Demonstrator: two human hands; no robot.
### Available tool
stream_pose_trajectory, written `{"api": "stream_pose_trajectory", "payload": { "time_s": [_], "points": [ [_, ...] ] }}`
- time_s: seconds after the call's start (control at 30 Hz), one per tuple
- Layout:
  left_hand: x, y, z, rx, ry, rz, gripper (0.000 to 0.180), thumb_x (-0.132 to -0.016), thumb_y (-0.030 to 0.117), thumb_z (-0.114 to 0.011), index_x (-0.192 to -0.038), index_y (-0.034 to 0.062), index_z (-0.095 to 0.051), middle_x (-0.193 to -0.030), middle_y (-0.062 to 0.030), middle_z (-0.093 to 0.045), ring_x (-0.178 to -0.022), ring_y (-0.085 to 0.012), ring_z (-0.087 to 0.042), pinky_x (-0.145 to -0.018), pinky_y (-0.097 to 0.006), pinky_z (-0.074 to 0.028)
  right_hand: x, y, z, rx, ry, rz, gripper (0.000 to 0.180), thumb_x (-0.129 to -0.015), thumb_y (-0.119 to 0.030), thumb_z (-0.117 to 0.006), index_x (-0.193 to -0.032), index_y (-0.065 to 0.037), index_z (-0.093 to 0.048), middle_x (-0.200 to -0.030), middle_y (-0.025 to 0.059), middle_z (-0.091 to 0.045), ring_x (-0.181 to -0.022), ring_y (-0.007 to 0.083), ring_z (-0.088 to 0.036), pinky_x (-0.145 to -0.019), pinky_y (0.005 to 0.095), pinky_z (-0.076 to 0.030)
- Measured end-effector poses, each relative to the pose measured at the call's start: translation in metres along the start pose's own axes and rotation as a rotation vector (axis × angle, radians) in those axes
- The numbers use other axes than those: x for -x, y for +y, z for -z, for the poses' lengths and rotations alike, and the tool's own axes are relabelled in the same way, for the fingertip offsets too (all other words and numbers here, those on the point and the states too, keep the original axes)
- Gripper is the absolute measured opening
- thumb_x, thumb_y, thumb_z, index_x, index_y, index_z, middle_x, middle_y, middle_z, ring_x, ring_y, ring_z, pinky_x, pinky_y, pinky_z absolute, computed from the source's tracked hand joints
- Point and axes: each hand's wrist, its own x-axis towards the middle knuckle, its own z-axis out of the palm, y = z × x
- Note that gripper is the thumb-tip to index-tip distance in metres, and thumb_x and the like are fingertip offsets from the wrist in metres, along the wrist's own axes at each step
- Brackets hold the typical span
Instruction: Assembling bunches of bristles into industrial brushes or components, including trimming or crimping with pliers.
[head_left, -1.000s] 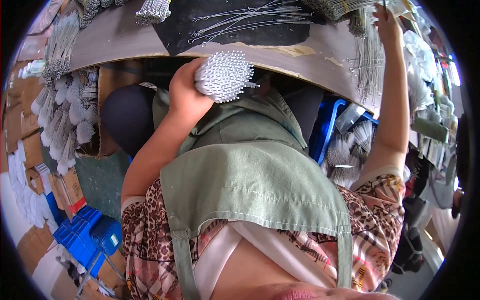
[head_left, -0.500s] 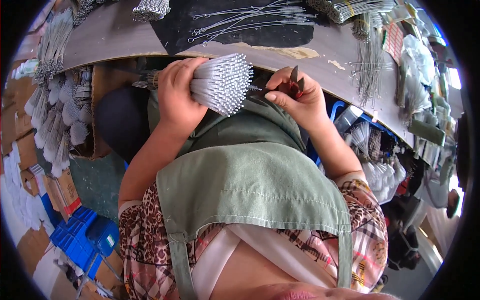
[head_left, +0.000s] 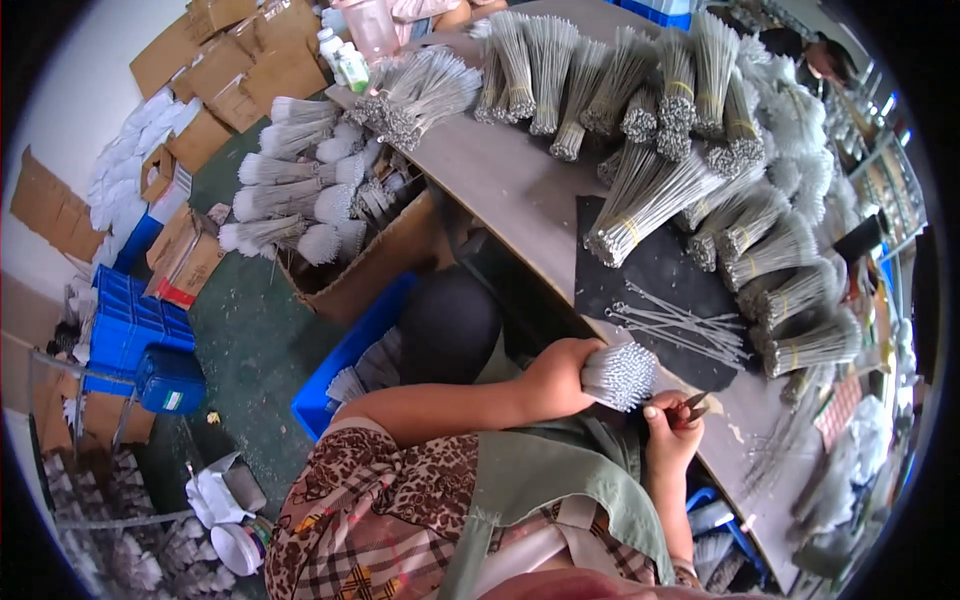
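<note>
A: Start at the left. Your left hand [head_left: 562, 380]?

B: Wrapped round the brush bundle [head_left: 620, 377], pale ends facing right, held up at the near edge of the bench [head_left: 520, 190]. Risk: if your grip slackens, single brushes could slide out into your lap.

A: Right of that, your right hand [head_left: 668, 430]?

B: Closed round a red-handled tool [head_left: 685, 410], dark blades pointing right. Cannot tell whether thumb and finger also pinch a wire. You are just beside the bundle, so a wrist turn might bring the blades against bristles or knuckles.

A: And the loose wires [head_left: 688, 328]?

B: Crossed on the black mat [head_left: 700, 280], far side of your hands. Lifting one could drag others; ring ends may snag.
</note>
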Motion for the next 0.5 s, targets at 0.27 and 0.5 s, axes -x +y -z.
{"api": "stream_pose_trajectory", "payload": {
  "time_s": [0.27, 0.5],
  "points": [
    [-0.012, 0.001, 0.003, 0.030, 0.002, 0.066, 0.031, -0.066, 0.014, -0.073, -0.091, 0.0012, -0.060, -0.084, -0.0171, -0.064, -0.080, -0.0337, -0.063, -0.070, -0.038, -0.049, -0.012, 0.005, -0.008, -0.169, 0.106, -0.008, 0.014, -0.076, 0.001, -0.068, -0.081, -0.005, -0.056, -0.074, -0.0013, -0.054, -0.058, 0.0058, -0.044, -0.051, 0.0187, -0.033],
    [-0.008, -0.004, 0.004, -0.031, 0.016, 0.086, 0.030, -0.066, 0.018, -0.073, -0.088, 0.0028, -0.059, -0.082, -0.0184, -0.063, -0.081, -0.0373, -0.061, -0.071, -0.043, -0.048, -0.008, 0.002, -0.011, -0.063, 0.046, -0.034, 0.013, -0.079, 0.000, -0.068, -0.085, -0.003, -0.057, -0.080, 0.0013, -0.058, -0.073, 0.0093, -0.053, -0.071, 0.0222, -0.042]
  ]
}}
